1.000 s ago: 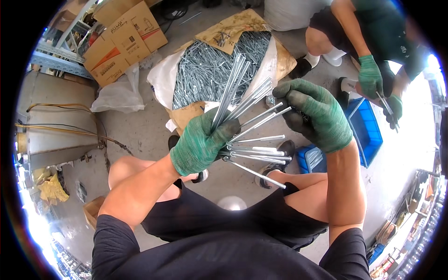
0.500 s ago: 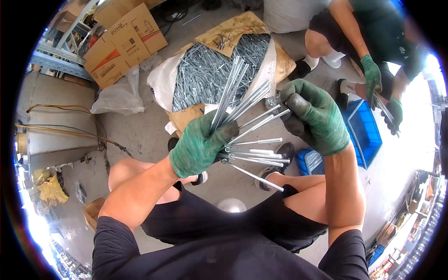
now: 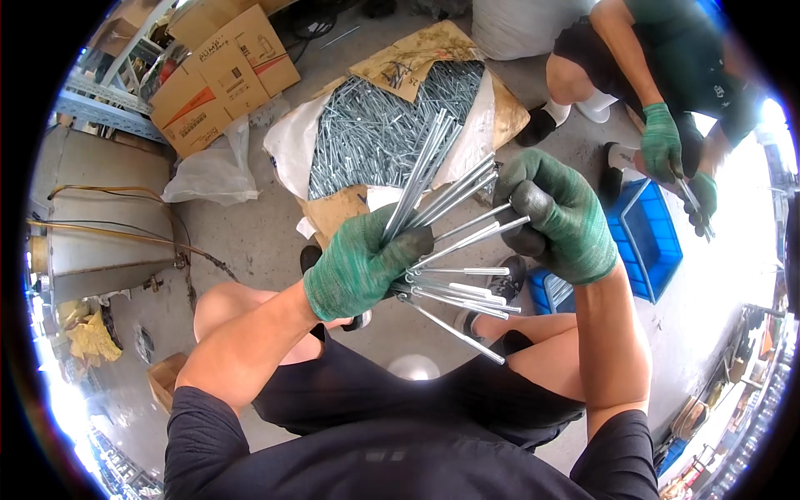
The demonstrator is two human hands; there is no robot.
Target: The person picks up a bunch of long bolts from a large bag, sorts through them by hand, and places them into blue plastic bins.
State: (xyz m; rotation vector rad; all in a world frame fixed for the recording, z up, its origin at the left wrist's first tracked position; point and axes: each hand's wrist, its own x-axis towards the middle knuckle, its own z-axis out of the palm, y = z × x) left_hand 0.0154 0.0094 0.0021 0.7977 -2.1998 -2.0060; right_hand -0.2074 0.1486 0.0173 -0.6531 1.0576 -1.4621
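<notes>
My left hand (image 3: pixel 358 262), in a green glove with dark fingertips, is closed around a bunch of long silvery metal rods (image 3: pixel 454 292). Some of them bunch together pointing up and away; others fan out to the right. Small loops or hooks show at the ends near my thumb. My right hand (image 3: pixel 567 221), gloved alike, is closed with thumb and fingers pinched at the tips of the upper fanned rods. Whether it grips a rod there is hidden by the fingertips. Beyond both hands, a large heap of similar rods (image 3: pixel 367 133) lies in an opened sack.
A co-worker's gloved hands (image 3: pixel 663 146) hold several rods at the upper right, above a blue crate (image 3: pixel 654 242). A smaller blue crate (image 3: pixel 546 287) stands beside my leg. A cardboard box (image 3: pixel 225 83), plastic bag (image 3: pixel 217 171) and metal cabinet (image 3: pixel 108 200) are at the left.
The bunch in my left hand has swung slightly right and down, its fanned ends lower. My right hand has shifted a little down and stays pinched. The co-worker's hands moved slightly.
</notes>
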